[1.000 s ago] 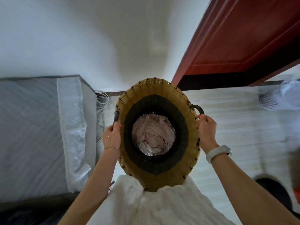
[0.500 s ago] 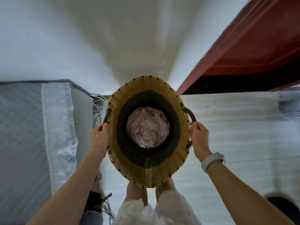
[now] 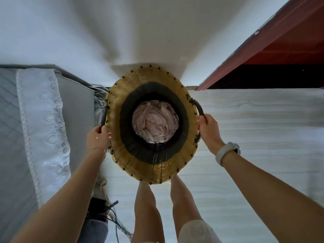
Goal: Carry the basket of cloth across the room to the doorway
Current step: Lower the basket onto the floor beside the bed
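Wicker basket (image 3: pixel 122 95), pink cloth (image 3: pixel 155 124) inside; my left hand (image 3: pixel 98 137) and right hand (image 3: pixel 209 131) clench its handles. Risk: cables (image 3: pixel 112 214) left of basket snagging my feet.

Both hands — left hand (image 3: pixel 98 137), right hand (image 3: pixel 208 130) — grip the basket (image 3: pixel 122 155); probably cloth (image 3: pixel 155 127) inside.

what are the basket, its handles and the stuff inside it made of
Basket: woven wicker or rattan by the look, tan strands with a dark woven band, matte.
Handles: loops wrapped in something dark, perhaps cord or leather; too small to tell.
Cloth: thin, crumpled pale pink fabric, soft folds, possibly cotton.
The left hand and right hand each grip a handle.
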Action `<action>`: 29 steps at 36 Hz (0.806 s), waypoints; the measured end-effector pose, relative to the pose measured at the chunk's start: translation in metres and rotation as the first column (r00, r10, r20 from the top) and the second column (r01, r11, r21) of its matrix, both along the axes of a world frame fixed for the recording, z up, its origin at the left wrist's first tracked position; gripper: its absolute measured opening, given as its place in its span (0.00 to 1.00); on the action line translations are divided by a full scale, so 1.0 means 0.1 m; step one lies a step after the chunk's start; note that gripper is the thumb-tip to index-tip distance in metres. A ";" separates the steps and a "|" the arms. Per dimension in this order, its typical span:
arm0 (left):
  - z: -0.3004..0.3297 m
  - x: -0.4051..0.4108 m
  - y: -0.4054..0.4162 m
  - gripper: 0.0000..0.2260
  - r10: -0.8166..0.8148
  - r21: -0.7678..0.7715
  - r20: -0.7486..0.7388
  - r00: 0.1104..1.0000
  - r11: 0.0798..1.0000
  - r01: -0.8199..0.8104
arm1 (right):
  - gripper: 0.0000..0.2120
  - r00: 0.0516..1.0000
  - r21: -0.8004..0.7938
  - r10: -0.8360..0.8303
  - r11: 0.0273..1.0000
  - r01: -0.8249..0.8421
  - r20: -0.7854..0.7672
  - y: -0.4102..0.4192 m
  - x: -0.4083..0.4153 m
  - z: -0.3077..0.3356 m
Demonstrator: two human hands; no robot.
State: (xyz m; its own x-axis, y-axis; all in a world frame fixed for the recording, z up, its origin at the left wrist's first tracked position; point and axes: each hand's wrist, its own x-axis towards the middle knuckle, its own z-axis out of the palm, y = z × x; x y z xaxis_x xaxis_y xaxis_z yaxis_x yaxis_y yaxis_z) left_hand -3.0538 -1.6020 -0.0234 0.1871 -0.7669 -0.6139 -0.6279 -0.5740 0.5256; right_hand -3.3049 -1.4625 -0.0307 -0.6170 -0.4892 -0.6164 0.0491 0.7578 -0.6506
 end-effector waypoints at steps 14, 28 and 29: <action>0.05 0.07 -0.30 0.14 -0.362 0.006 0.358 0.861 0.922 0.386 | 0.13 0.970 0.107 0.108 0.991 -0.086 -0.217 -0.29 0.09 0.04; 0.15 0.42 0.57 0.11 0.579 0.601 -0.019 0.815 0.658 -0.453 | 0.14 0.703 0.067 0.608 0.772 -0.632 -0.369 -1.63 0.45 0.27; 0.14 0.38 0.59 0.14 0.630 0.626 -0.053 0.775 0.626 -0.466 | 0.15 0.687 0.081 0.624 0.759 -0.646 -0.371 -1.71 0.47 0.26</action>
State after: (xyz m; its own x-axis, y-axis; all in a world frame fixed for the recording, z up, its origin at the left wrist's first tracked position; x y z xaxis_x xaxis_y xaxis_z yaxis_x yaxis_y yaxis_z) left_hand -3.0155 -1.5427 -0.0089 0.2400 -0.0792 -0.9675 0.0049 -0.9966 0.0828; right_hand -3.2582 -1.6332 -0.0047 -0.3131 -0.8698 -0.3814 -0.6718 0.4867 -0.5584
